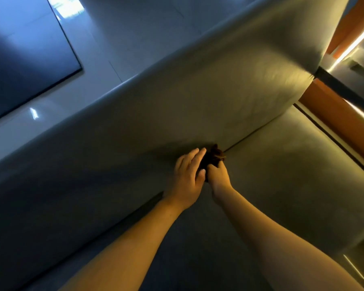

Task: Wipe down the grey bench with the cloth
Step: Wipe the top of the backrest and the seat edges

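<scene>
Wiping step: cloth (213, 156) bunched in grey bench (198, 101) seat/back crease. R hand (218, 176) fingers curled round it, L hand (187, 178) fingers flat on it. Next: drag along crease w/ firm pressure.

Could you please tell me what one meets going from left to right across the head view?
From the left: dark rectangular panel → left hand → right hand → orange panel. The dark cloth bunched between the hands overlaps both.
</scene>
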Tool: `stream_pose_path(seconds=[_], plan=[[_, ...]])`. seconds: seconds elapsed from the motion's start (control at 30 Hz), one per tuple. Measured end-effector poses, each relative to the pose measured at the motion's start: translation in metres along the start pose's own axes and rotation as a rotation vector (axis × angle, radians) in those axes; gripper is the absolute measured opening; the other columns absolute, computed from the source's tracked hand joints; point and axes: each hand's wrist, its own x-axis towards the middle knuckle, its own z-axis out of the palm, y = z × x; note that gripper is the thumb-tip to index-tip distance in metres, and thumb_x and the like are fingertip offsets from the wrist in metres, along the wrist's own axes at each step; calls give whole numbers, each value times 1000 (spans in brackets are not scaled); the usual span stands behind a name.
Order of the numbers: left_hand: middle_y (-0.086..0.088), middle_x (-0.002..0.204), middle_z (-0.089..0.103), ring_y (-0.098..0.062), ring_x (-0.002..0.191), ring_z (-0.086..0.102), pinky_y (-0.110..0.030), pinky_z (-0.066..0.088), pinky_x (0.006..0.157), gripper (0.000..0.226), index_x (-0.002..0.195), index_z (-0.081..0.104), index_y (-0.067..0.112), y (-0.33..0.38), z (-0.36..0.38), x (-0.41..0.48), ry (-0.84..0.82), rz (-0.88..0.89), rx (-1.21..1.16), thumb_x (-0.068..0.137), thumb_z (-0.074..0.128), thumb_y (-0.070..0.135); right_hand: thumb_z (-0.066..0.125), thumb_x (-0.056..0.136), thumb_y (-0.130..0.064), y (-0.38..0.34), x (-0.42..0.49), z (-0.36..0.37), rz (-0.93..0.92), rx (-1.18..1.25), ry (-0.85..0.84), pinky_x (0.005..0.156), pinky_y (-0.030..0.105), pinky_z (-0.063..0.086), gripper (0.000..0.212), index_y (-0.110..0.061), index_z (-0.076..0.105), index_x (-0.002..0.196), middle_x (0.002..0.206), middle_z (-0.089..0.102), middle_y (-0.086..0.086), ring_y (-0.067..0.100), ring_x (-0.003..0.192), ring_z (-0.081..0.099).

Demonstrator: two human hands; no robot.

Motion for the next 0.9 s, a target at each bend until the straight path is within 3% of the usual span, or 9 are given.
stream_pose_path(seconds=[0.07, 0.17, 0.3, 0.37, 0.5, 0.63, 0.7, 0.8, 0.9], plan=[[3, 161, 30, -16, 142, 39, -32, 39, 111, 52, 156, 28, 35, 3, 4, -20, -154, -332, -449, 107, 44, 36, 49, 99, -12, 4, -25, 3, 93, 78, -78, 78, 37, 58, 27, -15, 65, 121, 109, 71, 11, 23, 95, 69], [0, 151, 46, -19, 129, 54, -43, 50, 107, 47, 148, 35, 43, 3, 9, -45, -131, -677, -910, 104, 50, 44, 46, 104, -28, 13, -53, 8, 212, 84, -147, 78, 37, 55, 25, -11, 64, 111, 105, 69, 10, 23, 95, 66], [1, 136, 56, -20, 122, 61, -44, 55, 100, 49, 145, 35, 40, 1, 12, -72, -107, -851, -1204, 102, 57, 38, 40, 106, -35, 32, -71, 18, 240, 16, -147, 96, 41, 49, 34, -12, 62, 118, 114, 67, 11, 25, 107, 63], [-6, 130, 64, -21, 114, 67, -43, 59, 93, 38, 139, 47, 28, -9, 15, -86, -21, -895, -1268, 102, 58, 27, 39, 106, -34, 40, -81, 28, 211, -109, -164, 96, 41, 49, 30, -15, 60, 116, 115, 65, 10, 24, 106, 61], [-6, 113, 74, -19, 102, 73, -46, 58, 94, 19, 119, 67, 22, -37, 14, -115, 155, -969, -1155, 101, 59, 24, 43, 105, -28, 54, -93, 43, 81, -321, -210, 75, 36, 46, 27, -19, 37, 130, 117, 56, 10, 22, 97, 56], [-4, 121, 66, -12, 102, 69, -31, 59, 87, 32, 129, 58, 15, -40, -5, -127, 369, -937, -1021, 101, 60, 29, 49, 103, -34, 56, -93, 53, -52, -320, -159, 77, 37, 46, 17, -22, 52, 115, 111, 61, 8, 21, 93, 57], [0, 118, 64, -11, 103, 66, -28, 58, 85, 27, 125, 56, 16, -33, -22, -125, 475, -856, -953, 101, 60, 28, 49, 103, -38, 48, -94, 58, -75, -294, -185, 83, 39, 48, 20, -23, 63, 106, 105, 65, 6, 22, 94, 60], [10, 111, 57, -2, 99, 60, -13, 51, 79, 26, 124, 51, 17, -16, -49, -112, 570, -670, -758, 101, 60, 25, 49, 104, -35, 28, -94, 62, -191, -199, -197, 78, 34, 44, 22, -21, 66, 103, 93, 65, 2, 19, 88, 59], [5, 116, 54, -4, 103, 58, -20, 51, 87, 26, 120, 47, 21, -2, -72, -84, 672, -469, -684, 100, 63, 23, 48, 107, -28, 5, -94, 63, -292, -6, -242, 78, 26, 46, 17, -21, 63, 104, 96, 67, 0, 14, 92, 63]])
